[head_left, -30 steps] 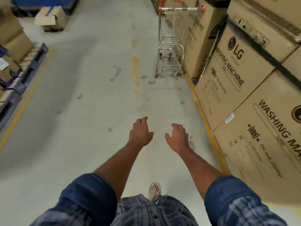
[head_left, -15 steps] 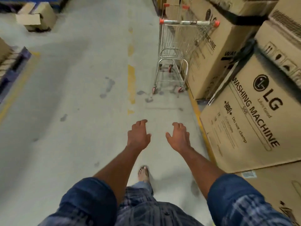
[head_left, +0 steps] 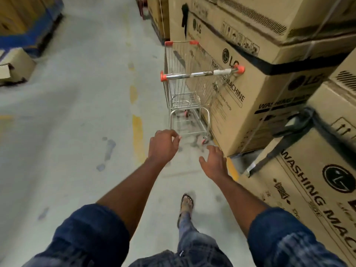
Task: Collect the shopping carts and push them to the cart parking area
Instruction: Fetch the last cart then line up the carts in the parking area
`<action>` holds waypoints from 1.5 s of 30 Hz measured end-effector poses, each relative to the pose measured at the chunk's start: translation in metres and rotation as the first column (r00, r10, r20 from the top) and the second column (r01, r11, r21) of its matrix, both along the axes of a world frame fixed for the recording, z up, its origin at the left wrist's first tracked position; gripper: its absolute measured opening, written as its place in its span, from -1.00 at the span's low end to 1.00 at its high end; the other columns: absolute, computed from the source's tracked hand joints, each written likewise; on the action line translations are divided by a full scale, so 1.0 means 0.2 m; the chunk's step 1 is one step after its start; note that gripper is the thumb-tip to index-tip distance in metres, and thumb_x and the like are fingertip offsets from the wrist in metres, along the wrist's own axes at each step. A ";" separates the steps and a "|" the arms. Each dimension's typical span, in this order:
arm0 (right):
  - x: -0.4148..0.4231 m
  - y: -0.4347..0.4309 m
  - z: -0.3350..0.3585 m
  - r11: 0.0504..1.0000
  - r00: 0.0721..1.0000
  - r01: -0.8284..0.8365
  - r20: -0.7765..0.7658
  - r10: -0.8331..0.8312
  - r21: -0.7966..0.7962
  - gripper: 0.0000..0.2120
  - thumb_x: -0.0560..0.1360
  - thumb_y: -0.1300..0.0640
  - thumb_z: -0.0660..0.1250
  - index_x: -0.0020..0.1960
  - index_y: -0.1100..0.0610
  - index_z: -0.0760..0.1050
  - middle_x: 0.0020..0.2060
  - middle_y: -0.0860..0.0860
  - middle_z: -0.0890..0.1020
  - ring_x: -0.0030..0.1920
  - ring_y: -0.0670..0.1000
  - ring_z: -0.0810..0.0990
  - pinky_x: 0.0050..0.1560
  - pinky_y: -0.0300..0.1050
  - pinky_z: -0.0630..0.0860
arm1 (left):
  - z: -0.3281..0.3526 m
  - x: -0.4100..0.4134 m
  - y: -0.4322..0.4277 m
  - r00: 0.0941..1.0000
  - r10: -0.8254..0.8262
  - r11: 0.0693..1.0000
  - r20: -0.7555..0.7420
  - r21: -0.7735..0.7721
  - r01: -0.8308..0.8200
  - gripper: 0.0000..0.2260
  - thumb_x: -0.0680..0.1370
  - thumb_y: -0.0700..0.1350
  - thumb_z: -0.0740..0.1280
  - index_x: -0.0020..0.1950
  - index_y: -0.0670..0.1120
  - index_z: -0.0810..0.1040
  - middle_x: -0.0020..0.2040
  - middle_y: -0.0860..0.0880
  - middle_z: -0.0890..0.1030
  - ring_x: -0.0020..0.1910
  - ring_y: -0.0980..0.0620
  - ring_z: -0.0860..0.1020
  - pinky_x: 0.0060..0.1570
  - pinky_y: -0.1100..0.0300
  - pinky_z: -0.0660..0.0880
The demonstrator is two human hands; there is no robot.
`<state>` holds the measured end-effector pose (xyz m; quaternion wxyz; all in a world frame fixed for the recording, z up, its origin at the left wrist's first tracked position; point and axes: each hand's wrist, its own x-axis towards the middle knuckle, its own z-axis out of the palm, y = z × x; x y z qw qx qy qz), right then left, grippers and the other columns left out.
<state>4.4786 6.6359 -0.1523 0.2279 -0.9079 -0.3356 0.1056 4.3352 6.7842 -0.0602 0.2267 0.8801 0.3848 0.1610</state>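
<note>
A metal wire shopping cart with orange corner caps stands in the aisle, right against the stacked boxes. Its chrome handle bar faces me, above and ahead of both hands. My left hand is stretched forward with loosely curled fingers and holds nothing; it overlaps the cart's lower frame in the view. My right hand reaches forward too, fingers relaxed and empty, a little lower and to the right. Neither hand touches the cart.
Large cardboard washing machine boxes line the right side, close to my right arm. A faded yellow line runs down the concrete floor. A small open carton and a blue pallet with boxes sit at the left.
I have walked closer to the cart, which now looks larger and nearer. Both hands have risen and reached further forward toward it, still empty.
</note>
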 end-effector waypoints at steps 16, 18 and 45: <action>1.52 1.44 0.53 0.998 0.975 -0.058 0.214 0.058 -0.003 -0.48 0.50 -0.03 0.37 0.36 0.19 0.35 0.29 0.18 0.43 0.31 0.19 0.39 0.30 0.14 0.36 | 0.20 1.31 1.27 0.992 -0.073 0.995 -0.108 -0.074 0.065 -0.39 0.51 0.04 0.43 0.50 -0.08 0.31 0.41 -0.16 0.41 0.41 -0.15 0.38 0.37 -0.04 0.33; 1.60 1.50 0.52 0.994 0.974 -0.080 0.205 0.093 -0.071 -0.48 0.50 -0.07 0.37 0.35 0.15 0.36 0.29 0.15 0.44 0.29 0.17 0.39 0.25 0.13 0.39 | 0.16 1.39 1.34 0.975 -0.122 0.987 -0.184 -0.125 0.100 -0.34 0.51 0.04 0.44 0.52 -0.12 0.27 0.44 -0.18 0.39 0.42 -0.17 0.38 0.38 -0.04 0.34; 1.09 2.00 0.37 0.789 0.757 -0.553 0.233 0.610 -0.268 -0.57 0.65 -0.15 0.12 0.43 0.04 0.29 0.29 0.04 0.48 0.27 0.13 0.45 0.32 0.21 0.27 | 0.07 0.81 2.25 0.873 -0.106 0.990 -0.476 0.029 0.136 -0.58 0.65 0.20 0.16 0.30 -0.05 0.57 0.37 -0.16 0.53 0.53 -0.13 0.25 0.53 0.05 -0.03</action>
